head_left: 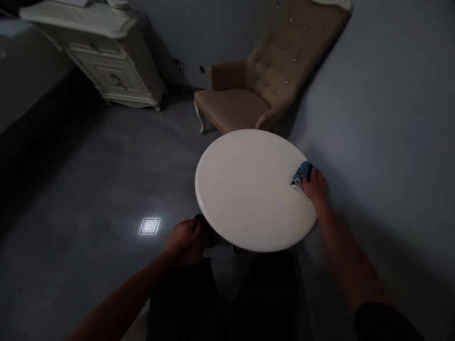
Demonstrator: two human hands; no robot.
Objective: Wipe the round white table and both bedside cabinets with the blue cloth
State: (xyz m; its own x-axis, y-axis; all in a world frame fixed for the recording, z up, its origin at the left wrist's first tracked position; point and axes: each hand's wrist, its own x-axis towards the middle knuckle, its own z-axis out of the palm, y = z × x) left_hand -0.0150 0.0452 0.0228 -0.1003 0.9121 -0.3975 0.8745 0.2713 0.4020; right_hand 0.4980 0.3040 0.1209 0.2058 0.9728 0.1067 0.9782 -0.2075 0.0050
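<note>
My right hand (pixel 316 186) is closed on a bunched blue cloth (pixel 303 173) with lighter edges. It presses the cloth on the right side of a round white table (pixel 249 189), close to the rim. My left hand (pixel 183 235) rests by my knee, left of the table's near edge. Its fingers look curled into a loose fist, and nothing shows in them. A few tiny dark specks dot the far part of the tabletop.
Beyond the table stands a tan tufted armchair (pixel 234 106). A cream cabinet (pixel 117 71) is at the back left, with part of a bed (pixel 28 71) beside it. A grey wall (pixel 391 118) runs along the right. A bright square pattern (pixel 149 226) glows on the floor.
</note>
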